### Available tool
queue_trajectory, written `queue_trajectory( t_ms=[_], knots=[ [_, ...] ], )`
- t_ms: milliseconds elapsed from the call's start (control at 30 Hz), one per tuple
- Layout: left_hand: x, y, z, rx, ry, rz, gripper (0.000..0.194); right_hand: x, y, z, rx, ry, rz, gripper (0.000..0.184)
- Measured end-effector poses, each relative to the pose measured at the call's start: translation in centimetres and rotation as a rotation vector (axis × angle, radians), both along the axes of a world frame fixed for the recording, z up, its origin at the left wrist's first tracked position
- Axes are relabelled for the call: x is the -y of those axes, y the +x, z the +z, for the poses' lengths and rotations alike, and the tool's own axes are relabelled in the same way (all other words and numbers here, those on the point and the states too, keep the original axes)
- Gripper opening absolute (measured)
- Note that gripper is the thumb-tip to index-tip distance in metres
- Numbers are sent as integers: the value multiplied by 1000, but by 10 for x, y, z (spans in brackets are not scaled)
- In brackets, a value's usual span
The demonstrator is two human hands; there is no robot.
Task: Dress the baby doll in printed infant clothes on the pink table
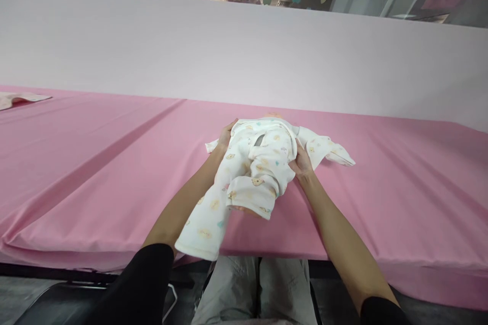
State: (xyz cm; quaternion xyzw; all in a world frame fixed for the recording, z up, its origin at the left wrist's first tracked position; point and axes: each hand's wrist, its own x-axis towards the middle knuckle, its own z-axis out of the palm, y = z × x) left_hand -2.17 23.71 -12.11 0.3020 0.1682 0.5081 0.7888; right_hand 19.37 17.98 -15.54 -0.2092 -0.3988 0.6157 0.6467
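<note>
A baby doll lies on the pink table, almost wholly covered by a white printed baby suit; only a bit of its head and a foot show. My left hand grips the suit at the doll's left side, fingers curled round it. My right hand grips the suit at the right side near a loose sleeve. One empty suit leg hangs over the table's front edge and my left forearm.
A pale pink cloth lies at the far left of the table. A light pink partition wall rises right behind the table. My knees and a dark chair edge are below the front edge.
</note>
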Motion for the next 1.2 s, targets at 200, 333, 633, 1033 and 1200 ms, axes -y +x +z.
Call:
queue_trajectory(
  t_ms=[200,333,633,1033,1200],
  knots=[
    [11,2,7,14,-9,-24,25,-4,9,-1,95,6,38,24],
    [14,3,10,32,35,21,19,-6,13,0,186,-16,59,27],
    [10,3,4,25,19,39,20,-5,2,3,155,-49,26,25],
    [7,-2,-5,23,83,80,20,6,2,-5,156,49,132,36],
    [5,-10,-6,-26,52,107,26,11,-2,11,351,205,74,59]
  ],
)
